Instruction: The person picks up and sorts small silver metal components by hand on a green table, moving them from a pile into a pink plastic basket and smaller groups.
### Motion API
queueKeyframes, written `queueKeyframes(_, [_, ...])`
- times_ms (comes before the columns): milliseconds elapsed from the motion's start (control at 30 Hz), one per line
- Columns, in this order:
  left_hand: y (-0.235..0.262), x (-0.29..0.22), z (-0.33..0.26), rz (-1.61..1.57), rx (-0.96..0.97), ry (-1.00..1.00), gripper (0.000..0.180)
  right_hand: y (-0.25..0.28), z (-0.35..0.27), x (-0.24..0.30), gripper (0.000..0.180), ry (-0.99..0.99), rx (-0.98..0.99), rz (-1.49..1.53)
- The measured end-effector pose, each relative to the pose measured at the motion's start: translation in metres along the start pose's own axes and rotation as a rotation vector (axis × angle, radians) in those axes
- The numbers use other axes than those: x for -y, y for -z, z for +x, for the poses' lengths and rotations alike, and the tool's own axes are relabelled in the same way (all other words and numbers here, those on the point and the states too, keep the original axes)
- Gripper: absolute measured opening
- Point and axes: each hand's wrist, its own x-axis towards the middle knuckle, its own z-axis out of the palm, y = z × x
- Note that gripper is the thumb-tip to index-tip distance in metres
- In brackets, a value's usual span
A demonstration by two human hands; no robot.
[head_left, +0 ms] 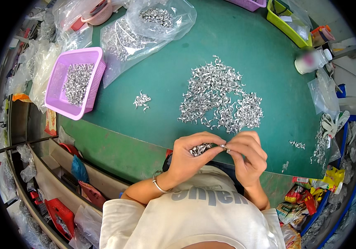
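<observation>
My left hand (192,154) is curled around several small silvery curved metal pieces (200,149), which show between its thumb and fingers. At its fingertips it meets my right hand (247,155), and both pinch one small metal piece (224,147) between them. My right hand's fingers are closed on that piece. Just beyond my hands, a large heap of the same curved metal pieces (211,89) spreads over the green table (153,124). A much smaller cluster of pieces (142,101) lies to the left of the heap.
At the left edge stands a purple basket (97,79) of metal pieces. Clear plastic bags (122,52) with more pieces lie behind it. A white bottle (310,61) and a yellow-green basket (279,18) are at the far right. Some pieces (297,144) lie near the right edge.
</observation>
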Motion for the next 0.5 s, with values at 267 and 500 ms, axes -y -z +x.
queueKeyframes(267, [0.005, 0.003, 0.001, 0.058, -0.056, 0.1, 0.012, -0.001, -0.001, -0.002, 0.017, -0.079, 0.056, -0.078])
queueKeyframes(500, [0.098, 0.051, 0.015, 0.525, -0.521, 0.067, 0.013, 0.006, -0.012, -0.055, 0.013, -0.322, 0.023, -0.321])
